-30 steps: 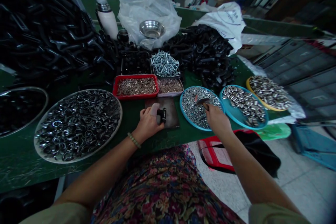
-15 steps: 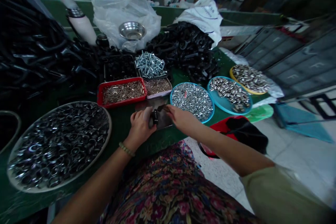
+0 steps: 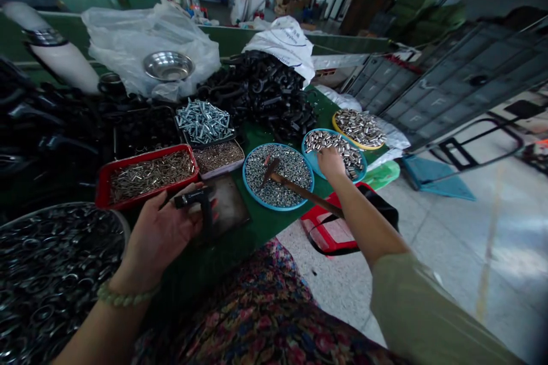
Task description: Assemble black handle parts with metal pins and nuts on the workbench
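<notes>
My left hand point(image 3: 165, 228) is palm up over the bench, holding a black L-shaped part point(image 3: 194, 198) across its curled fingers. Over to the right, my right hand point(image 3: 331, 164) reaches into a blue basin point(image 3: 311, 166) of small shiny metal cylinders point(image 3: 353, 164). Its fingers are bunched and point down among the pieces, and the tips are hidden. A hammer point(image 3: 295, 185) rests across the blue basin of nuts point(image 3: 274, 201), its handle running towards my right forearm. A flat metal plate point(image 3: 229, 205) lies beside my left hand.
A red tray of pins point(image 3: 149, 177), a shallow tray of small rivet-like pieces point(image 3: 218, 158) and a pile of bolts point(image 3: 203, 120) stand behind. Black parts point(image 3: 265, 91) are heaped at the back. Black rings point(image 3: 51, 285) fill a tray at left. A yellow-rimmed basin point(image 3: 359, 128) sits far right.
The hammer has gone from my right hand to the nut basin. My right hand has moved right into the cylinders. My left hand has turned palm up with the black part. The view has swung right.
</notes>
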Motion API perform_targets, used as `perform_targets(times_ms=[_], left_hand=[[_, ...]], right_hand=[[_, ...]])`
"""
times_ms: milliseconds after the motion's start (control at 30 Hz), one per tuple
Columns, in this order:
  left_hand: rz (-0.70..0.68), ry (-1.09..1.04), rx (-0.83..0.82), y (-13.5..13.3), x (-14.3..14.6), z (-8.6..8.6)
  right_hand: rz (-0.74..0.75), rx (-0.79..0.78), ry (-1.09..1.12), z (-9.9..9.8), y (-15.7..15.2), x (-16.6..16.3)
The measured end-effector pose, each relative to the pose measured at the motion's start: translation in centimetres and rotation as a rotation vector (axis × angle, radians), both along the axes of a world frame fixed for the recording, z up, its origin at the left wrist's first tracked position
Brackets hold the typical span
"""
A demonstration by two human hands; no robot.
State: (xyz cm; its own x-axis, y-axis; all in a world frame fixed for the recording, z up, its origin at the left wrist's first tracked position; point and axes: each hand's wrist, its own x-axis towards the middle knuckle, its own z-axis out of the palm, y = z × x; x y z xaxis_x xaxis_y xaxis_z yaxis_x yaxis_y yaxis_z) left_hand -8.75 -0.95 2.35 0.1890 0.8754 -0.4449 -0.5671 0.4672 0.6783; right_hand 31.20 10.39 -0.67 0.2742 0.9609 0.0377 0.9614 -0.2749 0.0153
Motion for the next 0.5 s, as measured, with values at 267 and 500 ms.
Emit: perform_targets(times_ms=[267, 500], left_hand=[[0.332, 0.204, 0.11, 0.4, 3.4, -0.6], [0.323, 0.276, 0.223, 0.2, 3.6, -1.6]], right_hand=[[-0.051, 0.063, 0.138, 0.2, 1.6, 1.7], [0.335, 0.24, 1.059, 3.0, -3.9, -8.3]])
